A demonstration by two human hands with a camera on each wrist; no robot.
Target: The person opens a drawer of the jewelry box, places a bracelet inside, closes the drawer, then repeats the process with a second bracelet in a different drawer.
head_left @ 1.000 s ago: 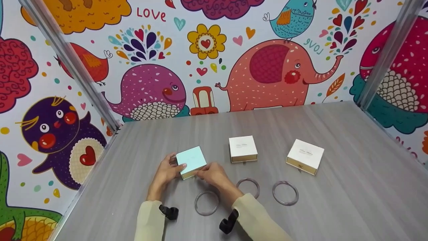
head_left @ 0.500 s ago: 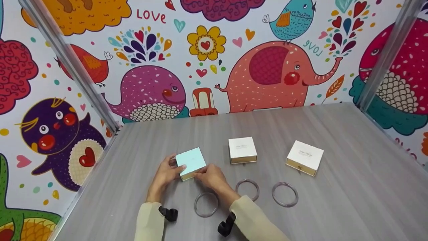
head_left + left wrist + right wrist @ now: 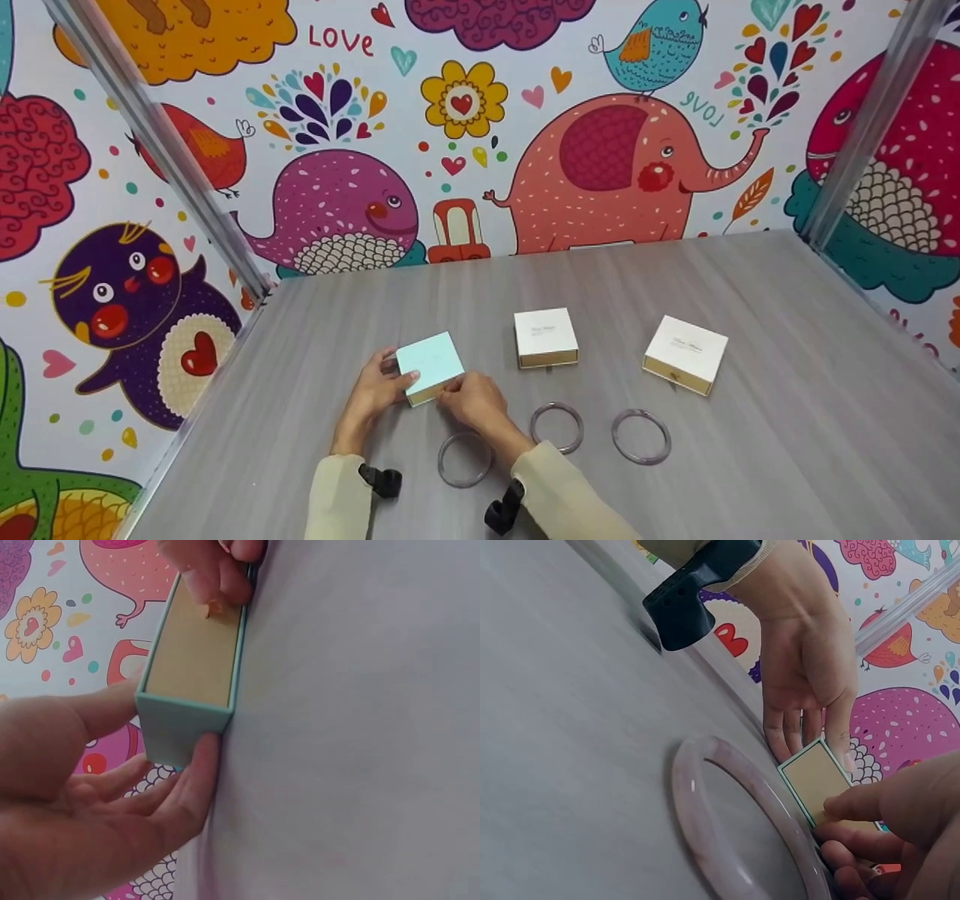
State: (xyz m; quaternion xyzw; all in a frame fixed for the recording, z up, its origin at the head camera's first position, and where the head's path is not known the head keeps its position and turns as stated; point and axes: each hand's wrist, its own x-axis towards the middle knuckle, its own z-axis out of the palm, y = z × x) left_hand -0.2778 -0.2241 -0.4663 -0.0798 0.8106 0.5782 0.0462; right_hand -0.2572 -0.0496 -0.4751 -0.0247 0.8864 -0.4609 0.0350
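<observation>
A light-blue drawer box (image 3: 430, 360) with a tan front lies on the table at the left. My left hand (image 3: 377, 391) grips it from its left side, thumb on the lid and fingers along the side wall. At the front, my right hand (image 3: 477, 399) pinches a small orange-brown pull tab (image 3: 214, 609) between thumb and finger. The tan drawer front (image 3: 199, 649) sits flush within its sleeve. Close below the hands lies a translucent purplish-grey bangle (image 3: 441, 461); in the right wrist view that bangle (image 3: 694, 814) looms large near the box.
Two white drawer boxes, a middle one (image 3: 545, 330) and a right one (image 3: 687, 346), stand on the grey table (image 3: 780, 435). Before them lie two more bangles, one by the right forearm (image 3: 580, 429) and one farther right (image 3: 667, 439). A cartoon-printed wall (image 3: 517, 67) closes the back.
Both hands keep their places on the light-blue box. The right wrist shifts slightly left; the box and bangles stay where they were.
</observation>
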